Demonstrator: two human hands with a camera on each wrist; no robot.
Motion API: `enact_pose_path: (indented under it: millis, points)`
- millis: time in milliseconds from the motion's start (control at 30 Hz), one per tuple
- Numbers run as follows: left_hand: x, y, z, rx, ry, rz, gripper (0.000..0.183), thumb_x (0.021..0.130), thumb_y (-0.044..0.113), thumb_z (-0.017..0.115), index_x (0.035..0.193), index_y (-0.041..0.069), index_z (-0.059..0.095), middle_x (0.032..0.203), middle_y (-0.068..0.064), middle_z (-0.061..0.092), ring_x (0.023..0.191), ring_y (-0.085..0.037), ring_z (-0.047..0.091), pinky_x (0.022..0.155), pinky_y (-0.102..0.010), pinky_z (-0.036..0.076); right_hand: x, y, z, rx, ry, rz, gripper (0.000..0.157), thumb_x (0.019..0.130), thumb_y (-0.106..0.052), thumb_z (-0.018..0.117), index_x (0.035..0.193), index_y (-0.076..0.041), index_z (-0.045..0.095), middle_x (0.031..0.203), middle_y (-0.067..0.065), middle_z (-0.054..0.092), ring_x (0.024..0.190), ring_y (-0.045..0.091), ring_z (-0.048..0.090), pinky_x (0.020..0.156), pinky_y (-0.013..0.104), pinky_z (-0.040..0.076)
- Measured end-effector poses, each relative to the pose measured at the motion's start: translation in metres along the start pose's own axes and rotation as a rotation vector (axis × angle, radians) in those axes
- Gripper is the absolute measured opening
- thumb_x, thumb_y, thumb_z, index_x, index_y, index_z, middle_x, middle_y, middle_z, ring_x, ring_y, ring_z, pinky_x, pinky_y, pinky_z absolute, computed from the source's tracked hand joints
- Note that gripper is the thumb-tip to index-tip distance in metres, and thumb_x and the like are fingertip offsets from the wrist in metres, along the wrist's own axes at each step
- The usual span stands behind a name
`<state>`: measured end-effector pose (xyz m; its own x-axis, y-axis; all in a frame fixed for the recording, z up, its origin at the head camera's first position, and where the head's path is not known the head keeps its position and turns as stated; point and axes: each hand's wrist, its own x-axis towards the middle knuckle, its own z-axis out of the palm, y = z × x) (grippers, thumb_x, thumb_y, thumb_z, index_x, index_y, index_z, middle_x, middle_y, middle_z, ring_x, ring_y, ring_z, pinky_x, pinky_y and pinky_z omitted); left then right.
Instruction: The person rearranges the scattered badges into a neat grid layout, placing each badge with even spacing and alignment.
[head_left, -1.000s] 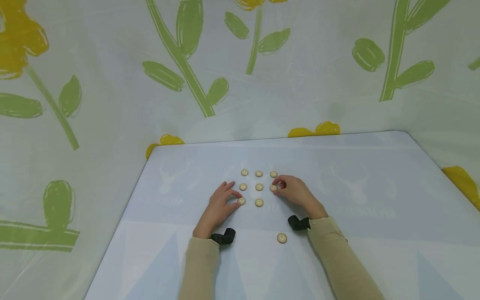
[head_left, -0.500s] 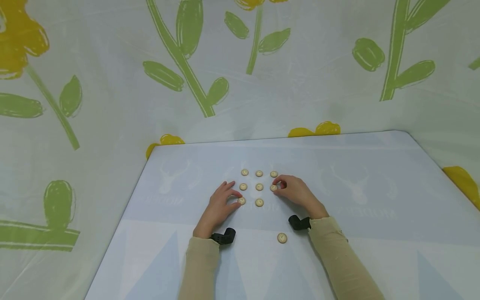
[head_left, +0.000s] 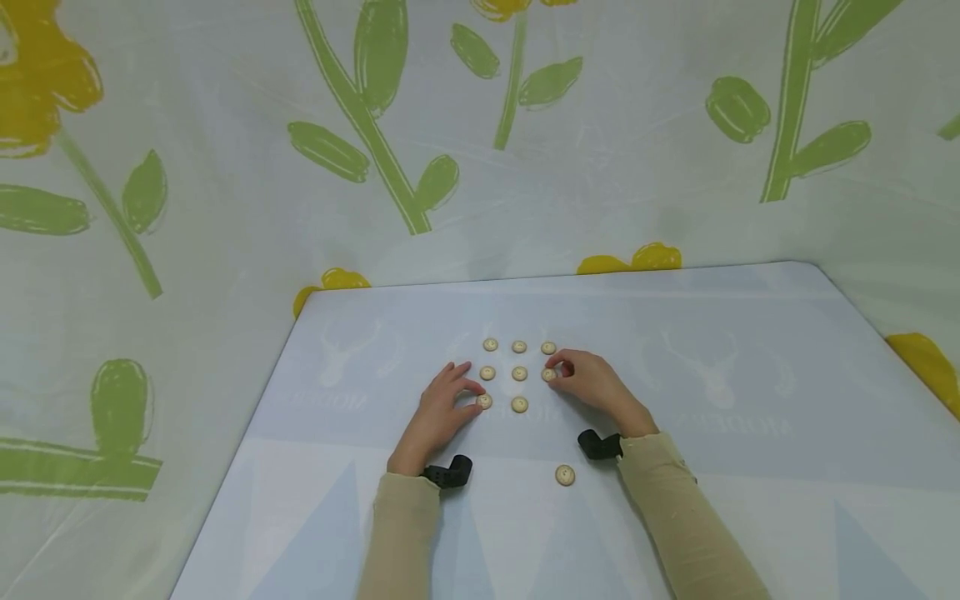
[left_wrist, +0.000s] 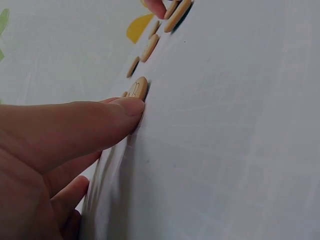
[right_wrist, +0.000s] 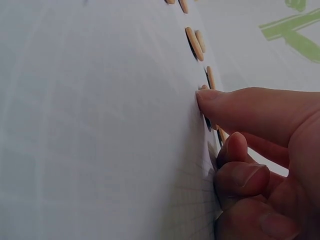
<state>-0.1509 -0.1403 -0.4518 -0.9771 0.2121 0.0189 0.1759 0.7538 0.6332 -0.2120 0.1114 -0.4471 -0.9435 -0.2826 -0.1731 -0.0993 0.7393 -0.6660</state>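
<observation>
Several round wooden discs with dark marks on top lie on the table in rows. My left hand (head_left: 440, 414) pinches the front-left disc (head_left: 484, 402) between thumb and index finger; its other fingers spread away. In the left wrist view the thumb (left_wrist: 131, 106) covers part of that disc (left_wrist: 139, 86). My right hand (head_left: 595, 388) pinches the disc at the right end of the middle row (head_left: 549, 375). In the right wrist view the thumb (right_wrist: 210, 96) hides most of it, and the remaining fingers are curled. Beside the left-hand disc lies the front-middle disc (head_left: 520, 404).
One separate disc (head_left: 566, 475) lies nearer the person, left of the right forearm. The far row includes a middle disc (head_left: 519, 347). The pale table (head_left: 720, 533) ends at a flower-printed curtain (head_left: 600, 192) behind and to the sides.
</observation>
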Motion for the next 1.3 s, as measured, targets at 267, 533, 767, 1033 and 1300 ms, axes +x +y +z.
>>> enact_pose_path:
  millis: [267,533,767,1033,1300]
  points:
    - [-0.001,0.001,0.000,-0.002,0.012,0.011,0.013,0.081,0.018,0.065,0.093,0.019,0.062,0.139,-0.006,0.036,0.133,-0.026,0.015,0.103,-0.052,0.015,0.001,0.001,0.001,-0.003,0.003,0.004,0.021,0.081,-0.023,0.065,0.100,-0.017,0.060,0.076,0.003,0.048,0.072,0.018,0.044,0.059,0.030,0.034]
    - [-0.002,0.002,0.000,-0.009,0.015,0.025,0.014,0.081,0.018,0.065,0.094,0.017,0.062,0.139,-0.008,0.036,0.133,-0.028,0.016,0.101,-0.054,0.016,0.000,0.000,0.000,-0.005,-0.001,0.004,0.022,0.080,-0.022,0.066,0.100,-0.016,0.060,0.076,0.003,0.048,0.071,0.018,0.045,0.058,0.030,0.034]
    - [-0.001,0.000,0.000,-0.013,0.019,0.027,0.014,0.081,0.019,0.065,0.094,0.017,0.062,0.139,-0.007,0.036,0.133,-0.027,0.016,0.102,-0.054,0.015,-0.001,0.006,-0.006,0.063,-0.047,-0.061,0.032,0.080,-0.017,0.064,0.111,-0.015,0.056,0.082,0.003,0.050,0.074,0.018,0.045,0.062,0.030,0.037]
    - [0.001,0.000,0.003,-0.006,0.009,0.025,0.014,0.081,0.019,0.064,0.095,0.018,0.062,0.139,-0.006,0.036,0.133,-0.026,0.016,0.103,-0.051,0.015,-0.006,0.009,-0.015,0.135,-0.105,-0.020,0.040,0.085,-0.025,0.059,0.123,-0.017,0.049,0.093,0.006,0.054,0.070,0.019,0.052,0.060,0.029,0.044]
    - [0.000,-0.002,0.001,0.003,0.007,0.023,0.013,0.081,0.019,0.063,0.094,0.018,0.062,0.139,-0.005,0.036,0.133,-0.026,0.016,0.103,-0.050,0.015,-0.013,0.005,-0.014,0.062,0.012,-0.065,0.029,0.086,-0.013,0.053,0.114,-0.017,0.055,0.090,0.003,0.054,0.071,0.018,0.050,0.056,0.028,0.044]
